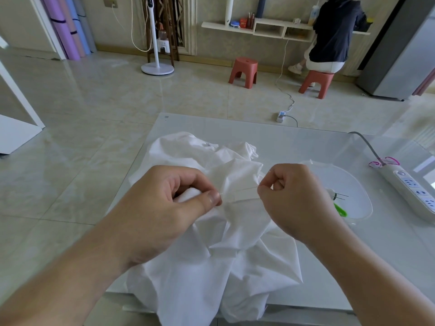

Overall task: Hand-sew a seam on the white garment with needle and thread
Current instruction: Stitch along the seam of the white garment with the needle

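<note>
White garment (211,255) lying crumpled on pale table (306,142), near edge hanging over table front toward camera. Left hand (164,208) gripping bunched fold of fabric, thumb and fingers closing on it. Right hand (296,198) curling, thumb and forefinger pinching together on thin thread (240,189) stretching taut between both hands. Needle: cannot tell. Power strip (409,189) lying at table right. Green item (340,209) showing behind right hand.

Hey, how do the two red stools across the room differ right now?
The left red stool stands free with nobody on it; the right red stool has a seated person on it. The left one sits out from the wall shelf, the right one directly under its far end. Both share colour and shape.
</note>
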Demonstrator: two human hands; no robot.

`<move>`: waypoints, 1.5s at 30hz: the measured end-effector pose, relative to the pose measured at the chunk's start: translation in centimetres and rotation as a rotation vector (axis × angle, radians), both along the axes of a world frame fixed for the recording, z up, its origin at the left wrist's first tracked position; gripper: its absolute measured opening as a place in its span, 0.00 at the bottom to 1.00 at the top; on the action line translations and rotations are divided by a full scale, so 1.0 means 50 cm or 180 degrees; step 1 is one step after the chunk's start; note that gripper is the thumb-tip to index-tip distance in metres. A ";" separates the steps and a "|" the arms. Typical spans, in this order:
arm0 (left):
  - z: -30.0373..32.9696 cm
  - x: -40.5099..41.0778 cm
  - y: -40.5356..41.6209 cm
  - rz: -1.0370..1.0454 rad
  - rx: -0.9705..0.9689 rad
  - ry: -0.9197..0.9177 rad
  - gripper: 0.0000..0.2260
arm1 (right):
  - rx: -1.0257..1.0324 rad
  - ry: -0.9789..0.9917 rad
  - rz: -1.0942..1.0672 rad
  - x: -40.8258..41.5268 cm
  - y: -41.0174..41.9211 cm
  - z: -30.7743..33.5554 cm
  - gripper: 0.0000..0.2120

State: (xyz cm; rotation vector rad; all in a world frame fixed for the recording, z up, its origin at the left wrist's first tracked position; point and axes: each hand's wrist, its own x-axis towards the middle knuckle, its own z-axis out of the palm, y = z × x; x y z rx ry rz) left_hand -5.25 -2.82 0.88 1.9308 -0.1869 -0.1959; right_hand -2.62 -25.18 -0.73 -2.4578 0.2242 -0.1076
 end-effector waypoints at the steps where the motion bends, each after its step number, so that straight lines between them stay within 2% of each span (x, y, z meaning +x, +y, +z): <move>1: 0.000 0.000 0.000 0.0001 0.0002 -0.0011 0.07 | -0.0092 0.0018 -0.0087 0.000 0.001 -0.002 0.08; 4: 0.002 -0.001 0.000 0.0001 -0.0015 -0.0016 0.08 | -0.0223 0.0119 -0.0237 -0.002 0.005 0.001 0.06; 8: 0.004 -0.001 0.001 0.0015 -0.0050 0.0002 0.07 | -0.0267 0.0274 -0.0447 0.002 0.002 0.015 0.09; 12: 0.003 -0.002 0.003 0.0014 -0.0039 0.0000 0.07 | -0.0197 0.0373 -0.0388 0.009 -0.003 0.010 0.09; 16: 0.002 -0.001 0.003 0.0009 -0.0046 -0.0010 0.07 | 0.0546 -0.0160 0.0298 -0.009 0.000 0.018 0.13; 19: 0.001 -0.001 0.002 -0.0014 -0.0064 -0.0021 0.07 | 0.1477 -0.0152 0.1146 -0.032 0.014 0.037 0.09; 21: 0.000 0.000 0.001 -0.0029 -0.0035 -0.0048 0.06 | 0.1623 -0.0107 0.1489 -0.041 0.026 0.039 0.07; 25: -0.004 0.001 0.000 -0.0054 0.0022 -0.0117 0.05 | 0.1225 -0.0122 0.1438 -0.042 0.038 0.028 0.07; 29: -0.002 -0.001 -0.001 -0.0101 0.0006 -0.0083 0.06 | 0.1208 -0.0197 0.1332 -0.042 0.036 0.024 0.09; 36: 0.002 -0.003 0.001 -0.0059 -0.0046 -0.0041 0.08 | 0.0696 -0.0093 0.0427 -0.003 0.012 -0.009 0.10; 45: 0.007 -0.003 0.005 0.0020 -0.0085 -0.0091 0.08 | 0.0211 0.0083 -0.0040 0.016 -0.004 -0.022 0.05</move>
